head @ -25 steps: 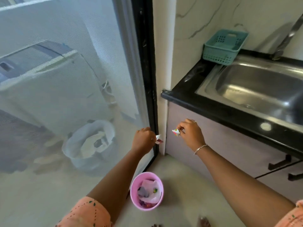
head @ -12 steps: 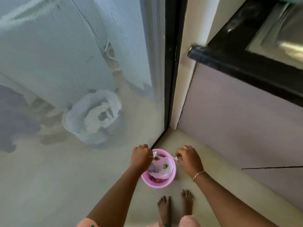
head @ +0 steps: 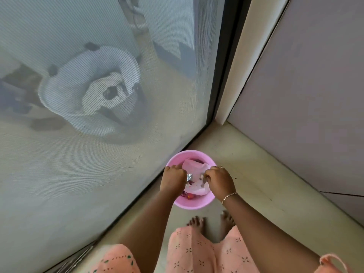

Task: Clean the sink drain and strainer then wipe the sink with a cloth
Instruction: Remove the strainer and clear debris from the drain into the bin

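1. Head view: my left hand [head: 173, 179] and right hand [head: 218, 180] each pinch small scraps over the pink bin [head: 190, 203], near my feet.
2. Sink out of sight; wiping seemingly still remains.

Pink bin [head: 194, 205] hemmed between screen door [head: 98, 134] and cabinet [head: 305, 95]

My left hand [head: 173, 179] and right hand [head: 218, 181] hang over the pink bin [head: 190, 203], each closed on a small scrap. The bin holds white paper [head: 194, 168], stands on the floor beside the screen door [head: 98, 115], just ahead of my bare feet [head: 197, 223]
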Demonstrator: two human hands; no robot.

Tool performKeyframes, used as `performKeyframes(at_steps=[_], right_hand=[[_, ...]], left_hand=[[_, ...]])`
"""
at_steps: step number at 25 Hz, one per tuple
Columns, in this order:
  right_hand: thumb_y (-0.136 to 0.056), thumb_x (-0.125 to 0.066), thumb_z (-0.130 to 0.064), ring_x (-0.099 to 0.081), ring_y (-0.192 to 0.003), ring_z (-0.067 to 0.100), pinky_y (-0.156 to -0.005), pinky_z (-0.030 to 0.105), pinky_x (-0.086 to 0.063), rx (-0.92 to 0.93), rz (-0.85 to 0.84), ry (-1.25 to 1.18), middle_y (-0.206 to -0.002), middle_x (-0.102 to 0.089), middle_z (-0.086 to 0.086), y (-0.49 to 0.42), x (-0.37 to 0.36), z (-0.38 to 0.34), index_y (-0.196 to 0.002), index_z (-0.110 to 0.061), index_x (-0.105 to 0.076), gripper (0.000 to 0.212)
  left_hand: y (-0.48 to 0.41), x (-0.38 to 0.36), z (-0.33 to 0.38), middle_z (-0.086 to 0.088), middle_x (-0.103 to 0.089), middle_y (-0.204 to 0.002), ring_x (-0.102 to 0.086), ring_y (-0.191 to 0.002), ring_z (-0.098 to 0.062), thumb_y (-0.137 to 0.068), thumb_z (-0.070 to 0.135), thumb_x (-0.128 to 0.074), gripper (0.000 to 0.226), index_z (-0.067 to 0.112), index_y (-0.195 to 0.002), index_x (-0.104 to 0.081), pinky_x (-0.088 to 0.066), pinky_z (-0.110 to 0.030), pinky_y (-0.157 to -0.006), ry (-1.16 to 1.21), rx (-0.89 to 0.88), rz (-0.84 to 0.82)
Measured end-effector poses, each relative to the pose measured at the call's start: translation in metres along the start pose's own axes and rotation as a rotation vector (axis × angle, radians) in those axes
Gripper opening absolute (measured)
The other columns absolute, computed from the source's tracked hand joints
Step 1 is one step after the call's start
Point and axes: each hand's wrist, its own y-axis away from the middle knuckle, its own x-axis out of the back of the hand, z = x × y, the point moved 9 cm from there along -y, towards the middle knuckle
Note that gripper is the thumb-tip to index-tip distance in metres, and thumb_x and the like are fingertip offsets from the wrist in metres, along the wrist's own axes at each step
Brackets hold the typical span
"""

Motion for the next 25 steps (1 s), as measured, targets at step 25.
performKeyframes(at_steps=[25], right_hand=[[-0.086,-0.044,-0.003,-0.043,-0.126,0.033,-0.102,0.04,-0.04,0.217,0.284,0.232,-0.139,-0.043,0.016,0.106,0.268,-0.129,-0.123,-0.008,-0.053,0.039]], left_hand=[[0.135,0.264,0.04,-0.008,-0.043,-0.14,-0.035,-0.13,-0.026,-0.092,0.033,-0.047,0.047,0.017,-0.135,-0.039,-0.028,-0.036,-0.106,0.048,-0.107,0.366]])
